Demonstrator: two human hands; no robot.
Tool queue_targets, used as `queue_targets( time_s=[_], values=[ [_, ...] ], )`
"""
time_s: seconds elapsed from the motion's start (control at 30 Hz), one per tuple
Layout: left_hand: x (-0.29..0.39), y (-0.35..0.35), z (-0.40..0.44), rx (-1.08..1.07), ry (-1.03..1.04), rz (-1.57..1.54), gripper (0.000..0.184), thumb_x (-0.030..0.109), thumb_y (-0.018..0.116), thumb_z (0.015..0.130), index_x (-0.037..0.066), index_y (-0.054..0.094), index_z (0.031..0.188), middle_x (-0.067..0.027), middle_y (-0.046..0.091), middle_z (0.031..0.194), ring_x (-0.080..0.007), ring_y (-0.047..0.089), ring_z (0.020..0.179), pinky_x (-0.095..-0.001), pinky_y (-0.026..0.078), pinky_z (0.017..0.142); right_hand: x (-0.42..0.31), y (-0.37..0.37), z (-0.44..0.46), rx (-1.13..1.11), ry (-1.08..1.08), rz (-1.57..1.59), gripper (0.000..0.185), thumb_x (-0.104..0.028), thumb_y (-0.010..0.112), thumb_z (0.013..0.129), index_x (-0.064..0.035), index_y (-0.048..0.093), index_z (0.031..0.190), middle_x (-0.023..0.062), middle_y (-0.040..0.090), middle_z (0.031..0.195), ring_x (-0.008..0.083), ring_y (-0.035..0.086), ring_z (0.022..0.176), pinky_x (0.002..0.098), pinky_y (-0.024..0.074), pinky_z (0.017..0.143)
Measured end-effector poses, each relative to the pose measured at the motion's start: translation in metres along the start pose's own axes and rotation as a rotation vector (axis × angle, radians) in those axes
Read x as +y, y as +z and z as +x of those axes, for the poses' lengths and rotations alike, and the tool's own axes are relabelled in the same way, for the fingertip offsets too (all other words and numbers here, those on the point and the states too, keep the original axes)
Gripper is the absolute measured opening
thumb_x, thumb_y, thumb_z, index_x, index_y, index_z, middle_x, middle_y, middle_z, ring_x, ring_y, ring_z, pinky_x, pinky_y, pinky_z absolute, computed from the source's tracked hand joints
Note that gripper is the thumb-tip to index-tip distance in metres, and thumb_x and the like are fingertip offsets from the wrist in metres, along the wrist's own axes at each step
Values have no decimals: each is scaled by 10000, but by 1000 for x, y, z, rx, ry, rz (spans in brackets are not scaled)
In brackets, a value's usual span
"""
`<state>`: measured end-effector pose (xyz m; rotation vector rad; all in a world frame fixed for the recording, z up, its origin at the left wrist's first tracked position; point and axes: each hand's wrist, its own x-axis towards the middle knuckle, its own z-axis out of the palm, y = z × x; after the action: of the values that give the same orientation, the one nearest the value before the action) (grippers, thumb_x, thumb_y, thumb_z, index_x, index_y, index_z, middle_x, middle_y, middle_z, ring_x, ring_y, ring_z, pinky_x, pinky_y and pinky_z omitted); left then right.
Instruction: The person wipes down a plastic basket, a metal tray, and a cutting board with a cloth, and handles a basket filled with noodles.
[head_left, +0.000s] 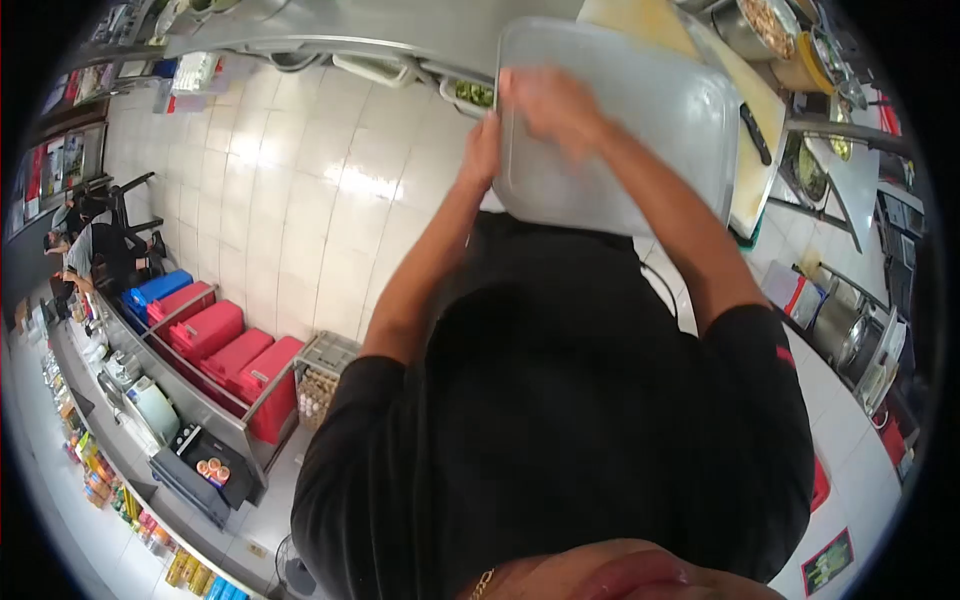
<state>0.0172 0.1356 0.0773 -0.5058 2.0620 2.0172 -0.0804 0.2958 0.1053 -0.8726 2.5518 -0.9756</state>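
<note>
Kitchen: I'm watching a busy kitchen over the head cam, shiny pale tile floor (300,160) out left of the left hand, steel table (330,30) running along ahead of it.
Tray: cloudy see-through plastic tray (668,115), right of the left hand and under the right one, covering part of the boards. Can't tell from here what bears its weight.
Left hand: left hand (484,150) is gripping the tray's left edge, thumb up top, most of the fingers hidden from me.
Right hand: right hand (550,105) is a smear of motion blur over the tray's left part, just beside the left hand. Honestly can't tell if it's clenched or loose.
Greens: some greens (474,94) in a tub just ahead of the left hand.
Knife: black-handled knife (756,134) on a pale cutting board (768,105), well right of the right hand.
Bins: red bins (207,330) plus a blue bin (158,288), way back and left of the left hand.
</note>
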Motion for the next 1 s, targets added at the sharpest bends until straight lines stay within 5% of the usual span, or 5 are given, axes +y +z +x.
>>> queue_targets(
  time_s=[0.1,0.2,0.6,0.8,1.0],
  values=[
    [-1,8,9,16,-4,-176,641,496,365,1038,-77,610,1185,-157,664,1101,-233,622,1035,-367,506,886,-47,-62,26,12,281,397,222,-66,539,821,-110,600,1029,89,626,1136,332,611,985,435,533,795],
    [-4,15,13,57,-36,-328,625,484,363,1041,-81,610,1144,-152,666,1055,-221,628,966,-368,516,834,32,3,39,104,-510,-423,186,-95,531,840,-114,615,1005,101,618,1069,327,609,942,453,517,783],
    [-18,20,3,88,-29,-272,435,323,404,1050,-49,614,1133,-100,656,1005,-170,597,905,-338,492,805,-53,-48,-114,-973,222,-195,166,-205,560,795,-91,610,685,68,553,566,265,551,577,419,435,574],
    [-7,7,16,35,-42,-257,516,361,388,1043,-73,545,1276,-159,628,1212,-267,621,1090,-385,486,963,-26,-126,-129,-81,262,-352,194,-183,565,799,-52,525,937,135,641,838,343,596,703,441,479,685],
    [-2,13,11,-15,-45,-315,493,363,411,1039,-45,570,1264,-140,636,1204,-229,611,1075,-375,502,918,-85,-49,-114,68,84,-220,404,-162,562,823,-26,506,1199,198,605,1150,358,575,1122,615,438,890]
  ],
)
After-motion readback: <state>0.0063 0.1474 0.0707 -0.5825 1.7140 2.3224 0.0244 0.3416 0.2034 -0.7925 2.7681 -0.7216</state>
